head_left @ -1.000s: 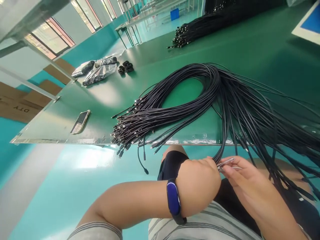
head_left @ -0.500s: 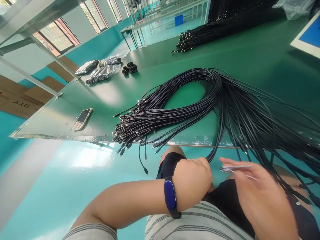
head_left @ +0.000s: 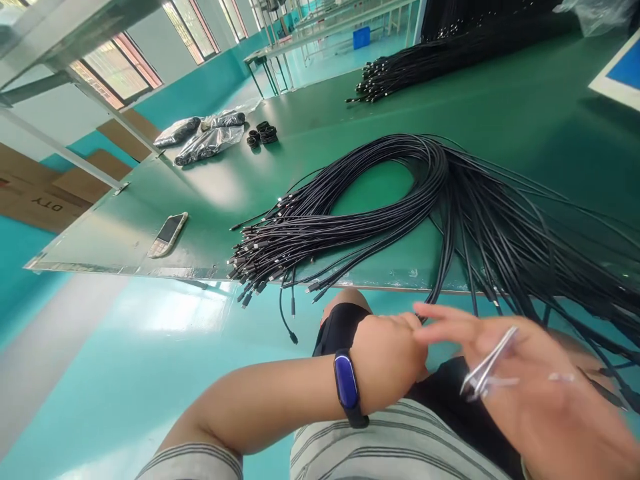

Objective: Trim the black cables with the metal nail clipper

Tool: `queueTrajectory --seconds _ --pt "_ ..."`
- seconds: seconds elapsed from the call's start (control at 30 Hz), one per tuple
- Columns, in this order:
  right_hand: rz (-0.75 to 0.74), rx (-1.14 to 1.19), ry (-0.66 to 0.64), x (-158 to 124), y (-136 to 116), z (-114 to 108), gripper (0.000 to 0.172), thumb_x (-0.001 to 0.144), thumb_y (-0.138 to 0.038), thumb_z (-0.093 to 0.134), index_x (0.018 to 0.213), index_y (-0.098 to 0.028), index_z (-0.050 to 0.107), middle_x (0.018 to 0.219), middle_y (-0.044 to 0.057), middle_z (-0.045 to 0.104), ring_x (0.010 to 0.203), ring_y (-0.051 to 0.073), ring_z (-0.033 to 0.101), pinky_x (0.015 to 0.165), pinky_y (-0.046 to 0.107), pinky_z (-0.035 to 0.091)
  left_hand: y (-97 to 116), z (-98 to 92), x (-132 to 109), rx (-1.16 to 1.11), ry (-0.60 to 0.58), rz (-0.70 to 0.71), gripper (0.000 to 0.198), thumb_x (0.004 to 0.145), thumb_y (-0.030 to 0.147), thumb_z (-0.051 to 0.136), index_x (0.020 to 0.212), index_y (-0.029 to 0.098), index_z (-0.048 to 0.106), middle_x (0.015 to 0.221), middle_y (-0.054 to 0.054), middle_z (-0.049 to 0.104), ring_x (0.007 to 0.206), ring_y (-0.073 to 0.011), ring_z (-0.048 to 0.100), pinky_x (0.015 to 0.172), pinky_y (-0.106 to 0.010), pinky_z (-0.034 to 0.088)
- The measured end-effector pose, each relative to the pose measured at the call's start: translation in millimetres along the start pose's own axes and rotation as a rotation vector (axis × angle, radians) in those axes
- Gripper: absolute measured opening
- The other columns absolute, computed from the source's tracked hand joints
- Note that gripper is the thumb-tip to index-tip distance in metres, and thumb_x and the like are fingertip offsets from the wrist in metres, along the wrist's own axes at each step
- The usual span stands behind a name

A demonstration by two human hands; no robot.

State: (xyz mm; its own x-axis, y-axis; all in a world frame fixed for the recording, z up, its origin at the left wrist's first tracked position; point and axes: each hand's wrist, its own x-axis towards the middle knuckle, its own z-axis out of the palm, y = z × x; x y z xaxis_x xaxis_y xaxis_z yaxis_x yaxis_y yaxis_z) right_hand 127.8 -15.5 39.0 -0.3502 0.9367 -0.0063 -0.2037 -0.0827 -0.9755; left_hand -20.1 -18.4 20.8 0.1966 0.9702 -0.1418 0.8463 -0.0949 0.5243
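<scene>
My left hand (head_left: 393, 353), with a dark wristband (head_left: 347, 387) behind it, is closed around a strand of black cables (head_left: 440, 270) that hangs over the table edge. Its fingertips are mostly hidden. Beside it, my right hand (head_left: 530, 373) is turned palm up, its fingers stretched toward the left. Silver nail clippers (head_left: 487, 370) are held against that palm by the thumb, a little blurred. A small pale bit (head_left: 560, 378) shows on the palm. The large looped cable bundle (head_left: 360, 223) lies on the table, connector ends to the left.
On the green table (head_left: 310, 127) are a phone (head_left: 169, 235), plastic-wrapped packs (head_left: 210, 140) and small black coils (head_left: 263, 135). Another cable bundle (head_left: 400, 73) lies at the back, near a blue and white panel (head_left: 623, 77). A metal frame (head_left: 90, 100) rises at the left; cartons (head_left: 60, 193) stand beyond.
My right hand has moved left and turned its palm up, its fingers now reaching my left hand. The clippers have tilted upright in it. My left hand keeps nearly the same place.
</scene>
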Motion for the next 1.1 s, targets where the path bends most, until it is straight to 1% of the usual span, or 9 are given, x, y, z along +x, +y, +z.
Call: queueTrajectory --seconds 0.07,0.17,0.33,0.47,0.57,0.7,0.9,1.0,1.1 --pt "0.063 0.1 0.187 0 14 -11 0.028 0.093 -0.05 0.047 0.092 -0.033 0.068 0.108 0.009 0.073 0.121 0.037 0.057 0.078 0.05 0.056 2 -5.1 2 0.116 -0.054 0.035 0.023 0.073 0.017 0.07 0.093 0.005 0.068 0.076 -0.019 0.069 0.068 -0.0329 0.068 0.055 -0.039 0.045" --pt "0.11 0.137 0.343 3 36 -19 0.029 0.095 -0.046 0.045 0.09 -0.029 0.068 0.107 0.009 0.072 0.116 0.032 0.061 0.086 0.048 0.054 3 -7.1 3 0.19 -0.094 0.044 0.022 0.074 0.018 0.069 0.09 0.003 0.066 0.07 -0.02 0.067 0.062 -0.0331 0.067 0.052 -0.038 0.043" --pt "0.068 0.172 0.321 5 53 -21 0.022 0.095 -0.044 0.051 0.087 -0.029 0.066 0.104 0.007 0.072 0.124 0.03 0.056 0.089 0.044 0.053 -11 -2.3 6 0.16 -0.13 0.05 0.023 0.082 0.037 0.064 0.084 0.014 0.062 0.062 -0.011 0.066 0.06 -0.0296 0.067 0.059 -0.037 0.047" --pt "0.107 0.132 0.336 3 48 -21 0.022 0.095 -0.048 0.051 0.091 -0.028 0.061 0.105 0.006 0.074 0.127 0.028 0.055 0.085 0.042 0.054 -21 12.2 6 -0.602 -0.249 -0.125 0.037 0.091 0.052 0.048 0.08 0.018 0.058 0.07 -0.008 0.071 0.065 -0.0221 0.069 0.06 -0.031 0.05" --pt "0.227 0.08 0.243 0 46 -22 0.029 0.091 -0.053 0.055 0.089 -0.025 0.059 0.104 0.008 0.074 0.12 0.029 0.059 0.086 0.042 0.053 -25 27.4 1 -1.131 -0.279 -0.27 0.046 0.093 0.057 0.041 0.088 0.015 0.058 0.075 -0.008 0.072 0.066 -0.0178 0.069 0.063 -0.028 0.051" --pt "0.309 0.048 0.193 -4 48 -25 0.027 0.091 -0.05 0.057 0.087 -0.024 0.059 0.089 0.005 0.071 0.099 0.024 0.065 0.085 0.038 0.052 -31 33.3 -4 -1.062 -0.077 -0.29 0.038 0.094 0.05 0.048 0.088 0.016 0.062 0.082 -0.005 0.07 0.075 -0.0167 0.065 0.072 -0.029 0.05" --pt "-0.036 0.173 0.517 17 32 -14 0.029 0.096 -0.04 0.051 0.072 -0.024 0.057 0.072 0.0 0.053 0.076 0.017 0.056 0.083 0.034 0.05 -27 17.6 -1 -1.018 -0.211 -0.248 0.024 0.092 0.035 0.055 0.097 0.017 0.069 0.103 -0.007 0.072 0.098 -0.0201 0.064 0.086 -0.031 0.049" --pt "-0.154 0.273 0.538 38 17 -7 0.034 0.096 -0.04 0.051 0.066 -0.023 0.053 0.069 -0.002 0.046 0.068 0.014 0.05 0.083 0.032 0.048 -15 17.6 2 -0.993 -0.232 -0.221 0.023 0.092 0.03 0.054 0.103 0.017 0.069 0.108 -0.007 0.072 0.103 -0.0198 0.064 0.092 -0.031 0.046" --pt "-0.14 0.404 0.521 56 6 -5 0.035 0.092 -0.043 0.058 0.064 -0.022 0.049 0.068 -0.003 0.044 0.062 0.012 0.047 0.081 0.031 0.049 -2 20.8 4 -1.124 -0.278 -0.253 0.02 0.091 0.03 0.057 0.102 0.016 0.067 0.1 -0.007 0.074 0.091 -0.0186 0.068 0.084 -0.03 0.05"
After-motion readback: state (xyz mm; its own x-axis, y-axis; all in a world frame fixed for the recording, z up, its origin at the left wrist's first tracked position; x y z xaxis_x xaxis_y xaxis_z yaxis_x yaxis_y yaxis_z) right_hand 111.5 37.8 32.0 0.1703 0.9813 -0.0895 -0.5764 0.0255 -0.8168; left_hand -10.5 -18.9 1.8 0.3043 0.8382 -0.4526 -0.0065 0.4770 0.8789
